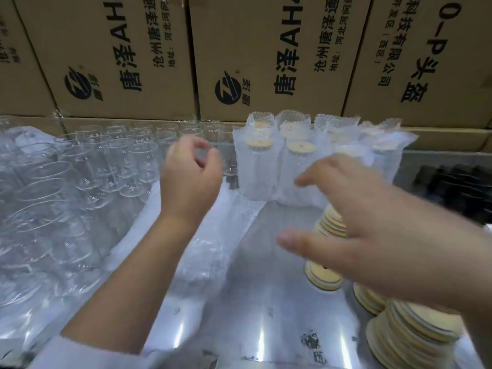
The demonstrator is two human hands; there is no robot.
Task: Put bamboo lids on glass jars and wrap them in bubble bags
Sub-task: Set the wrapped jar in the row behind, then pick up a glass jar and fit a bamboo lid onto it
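Head view: left hand (190,179) empty, fingers loosely curled, bare glass jars (117,158) just left of it and beyond its fingertips. Right hand (359,230) empty, fingers spread and straight, blurred, over stacked bamboo lids (323,274); more lids nearer its wrist. Wrapped jars (262,166) in bubble bags stand beyond both hands, between them. Flat bubble bags (202,259) lie beside the left forearm on the metal table (239,302).
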